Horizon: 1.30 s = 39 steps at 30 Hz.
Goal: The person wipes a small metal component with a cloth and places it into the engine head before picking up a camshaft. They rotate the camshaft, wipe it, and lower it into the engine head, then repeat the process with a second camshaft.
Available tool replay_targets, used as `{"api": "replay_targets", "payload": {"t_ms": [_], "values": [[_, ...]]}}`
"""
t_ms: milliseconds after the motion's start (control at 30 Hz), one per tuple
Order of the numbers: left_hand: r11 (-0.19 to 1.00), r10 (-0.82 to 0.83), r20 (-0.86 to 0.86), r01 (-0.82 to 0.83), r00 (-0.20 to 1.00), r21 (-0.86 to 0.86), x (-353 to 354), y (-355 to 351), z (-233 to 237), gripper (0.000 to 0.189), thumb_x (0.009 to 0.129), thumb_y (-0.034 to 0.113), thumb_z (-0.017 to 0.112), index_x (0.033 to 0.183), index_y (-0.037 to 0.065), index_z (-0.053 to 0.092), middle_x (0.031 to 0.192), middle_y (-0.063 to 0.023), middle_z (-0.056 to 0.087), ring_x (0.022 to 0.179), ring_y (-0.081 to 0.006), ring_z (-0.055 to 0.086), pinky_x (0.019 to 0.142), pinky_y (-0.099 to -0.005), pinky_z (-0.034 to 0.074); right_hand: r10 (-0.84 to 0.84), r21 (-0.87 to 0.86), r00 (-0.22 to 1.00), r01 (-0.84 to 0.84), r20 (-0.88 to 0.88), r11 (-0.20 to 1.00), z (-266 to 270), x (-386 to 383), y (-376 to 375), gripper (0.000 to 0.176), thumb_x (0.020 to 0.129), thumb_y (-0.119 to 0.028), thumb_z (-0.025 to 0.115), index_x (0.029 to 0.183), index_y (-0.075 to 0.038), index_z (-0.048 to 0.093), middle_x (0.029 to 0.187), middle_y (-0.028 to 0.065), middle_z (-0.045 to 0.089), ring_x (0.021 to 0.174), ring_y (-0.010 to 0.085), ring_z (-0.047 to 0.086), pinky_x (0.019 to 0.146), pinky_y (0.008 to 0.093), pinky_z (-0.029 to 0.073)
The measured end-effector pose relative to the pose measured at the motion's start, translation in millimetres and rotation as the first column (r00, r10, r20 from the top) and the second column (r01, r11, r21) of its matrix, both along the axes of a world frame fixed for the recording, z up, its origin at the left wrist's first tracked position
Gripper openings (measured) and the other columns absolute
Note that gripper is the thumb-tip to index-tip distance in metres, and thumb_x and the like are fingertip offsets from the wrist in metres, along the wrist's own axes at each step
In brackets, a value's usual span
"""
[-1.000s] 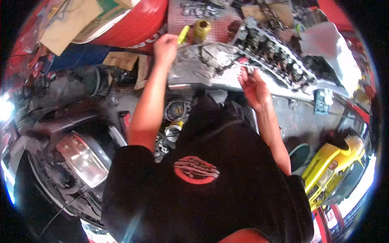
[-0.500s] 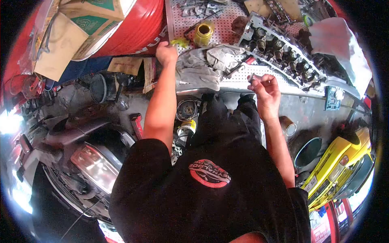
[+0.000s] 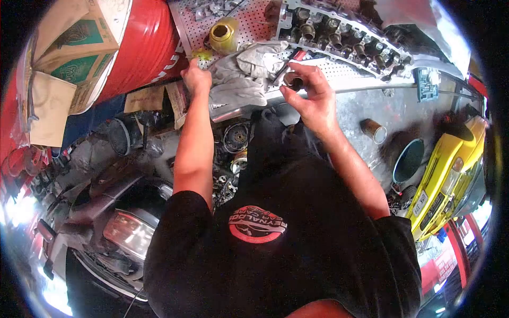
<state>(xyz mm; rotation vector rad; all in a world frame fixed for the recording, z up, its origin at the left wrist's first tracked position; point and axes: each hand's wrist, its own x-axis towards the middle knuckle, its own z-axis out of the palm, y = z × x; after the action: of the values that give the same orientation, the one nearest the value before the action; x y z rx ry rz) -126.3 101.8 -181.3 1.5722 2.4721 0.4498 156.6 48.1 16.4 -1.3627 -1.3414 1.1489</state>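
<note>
Standing on grey floor (image 3: 352, 114) in auto shop, w/ yellow car (image 3: 424, 200) near R, red drum (image 3: 142, 50) far L. At perf. bench (image 3: 253, 24) w/ cyl. head (image 3: 342, 41) far R. W/ R hand (image 3: 316, 99), pinching metal cup (image 3: 295, 83) over near edge; w/ L hand (image 3: 195, 80), gripping yellow-green item (image 3: 202, 54).

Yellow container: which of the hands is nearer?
Left: the left hand is close in front and left of the yellow container; the right hand is farther off, to its right.
</note>
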Motion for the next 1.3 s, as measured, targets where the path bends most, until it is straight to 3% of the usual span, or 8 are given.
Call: {"api": "replay_targets", "payload": {"t_ms": [200, 333, 433, 633, 800, 1033, 1167, 1300], "values": [[0.876, -0.208, 0.034, 0.171, 0.978, 0.451, -12, 1, 12, 0.015, 0.069, 0.006, 0.067, 0.082, 0.010, 0.063, 0.078, -0.0114, 0.061, 0.086, -0.0351, 0.054, 0.077, -0.0467, 0.043, -0.140, -0.262, 0.931, 0.050, -0.338, 0.964, -6, 3, -8, 0.035, 0.079, 0.002, 0.072, 0.109, 0.000, 0.053, 0.101, 0.0044, 0.063, 0.088, 0.0106, 0.059, 0.083, 0.0260, 0.049], [0.974, -0.043, 0.325, -0.032, 0.945, 0.222, -19, 15, 10, 0.026, 0.064, -0.001, 0.069, 0.089, 0.007, 0.063, 0.085, -0.0110, 0.065, 0.088, -0.0322, 0.058, 0.082, -0.0440, 0.045, -0.177, -0.285, 0.929, 0.081, -0.326, 0.955, -14, 3, -13, 0.032, 0.080, 0.002, 0.072, 0.107, 0.000, 0.054, 0.094, 0.0009, 0.062, 0.084, 0.0071, 0.055, 0.079, 0.0227, 0.047], [0.916, -0.139, 0.468, -0.067, 0.873, 0.396, -22, 17, 20, 0.039, 0.067, -0.001, 0.070, 0.106, 0.004, 0.064, 0.094, -0.0123, 0.069, 0.094, -0.0289, 0.062, 0.086, -0.0410, 0.048, -0.140, -0.308, 0.942, 0.042, -0.306, 0.951, -23, 7, -18, 0.032, 0.080, 0.003, 0.072, 0.107, 0.000, 0.055, 0.091, 0.0002, 0.060, 0.084, 0.0077, 0.055, 0.078, 0.0233, 0.047], [0.943, 0.078, 0.460, -0.215, 0.884, 0.254, -40, 0, 18, 0.047, 0.071, 0.006, 0.074, 0.115, 0.003, 0.060, 0.090, -0.0138, 0.069, 0.084, -0.0248, 0.065, 0.076, -0.0375, 0.051, -0.186, -0.372, 0.925, 0.053, -0.331, 0.927, -34, 7, -22, 0.030, 0.083, 0.000, 0.070, 0.108, 0.001, 0.055, 0.094, 0.0034, 0.061, 0.084, 0.0112, 0.057, 0.077, 0.0257, 0.048], [0.981, -0.002, 0.015, 0.005, 1.000, -0.192, 10, -57, 22, 0.041, 0.074, 0.025, 0.074, 0.110, 0.009, 0.060, 0.087, -0.0165, 0.065, 0.091, -0.0374, 0.059, 0.079, -0.0474, 0.047, -0.384, -0.628, 0.731, -0.079, -0.565, 0.774, -41, 9, -10, 0.021, 0.095, -0.011, 0.055, 0.113, -0.001, 0.054, 0.103, 0.0125, 0.062, 0.083, 0.0189, 0.061, 0.079, 0.0344, 0.051], [0.965, -0.173, 0.324, 0.094, 0.930, 0.245, 50, -83, 40, 0.007, 0.083, 0.010, 0.064, 0.087, 0.005, 0.060, 0.089, -0.0163, 0.061, 0.086, -0.0366, 0.057, 0.076, -0.0454, 0.045, -0.381, -0.539, 0.400, -0.437, -0.833, 0.720, -75, 14, 6, 0.024, 0.099, -0.024, 0.046, 0.111, -0.004, 0.054, 0.101, 0.0140, 0.062, 0.080, 0.0186, 0.058, 0.079, 0.0370, 0.051], [0.986, -0.089, 0.775, -0.053, 0.626, 0.156, 60, -76, 82, 0.011, 0.092, 0.013, 0.058, 0.096, 0.003, 0.060, 0.087, -0.0034, 0.063, 0.084, -0.0100, 0.055, 0.079, -0.0264, 0.045, -0.448, -0.695, 0.572, -0.339, -0.687, 0.634, -99, -1, 18, 0.024, 0.100, -0.024, 0.043, 0.108, -0.005, 0.053, 0.099, 0.0138, 0.062, 0.078, 0.0186, 0.057, 0.079, 0.0359, 0.050], [0.989, -0.143, 0.916, 0.086, 0.374, 0.120, 97, -60, 111, 0.015, 0.087, 0.015, 0.064, 0.096, 0.003, 0.062, 0.089, -0.0093, 0.066, 0.087, -0.0184, 0.061, 0.081, -0.0325, 0.048, -0.362, -0.706, 0.661, -0.370, -0.657, 0.604, -132, -28, 22, 0.025, 0.102, -0.023, 0.037, 0.113, -0.007, 0.052, 0.106, 0.0117, 0.061, 0.088, 0.0192, 0.058, 0.084, 0.0378, 0.050]]}}
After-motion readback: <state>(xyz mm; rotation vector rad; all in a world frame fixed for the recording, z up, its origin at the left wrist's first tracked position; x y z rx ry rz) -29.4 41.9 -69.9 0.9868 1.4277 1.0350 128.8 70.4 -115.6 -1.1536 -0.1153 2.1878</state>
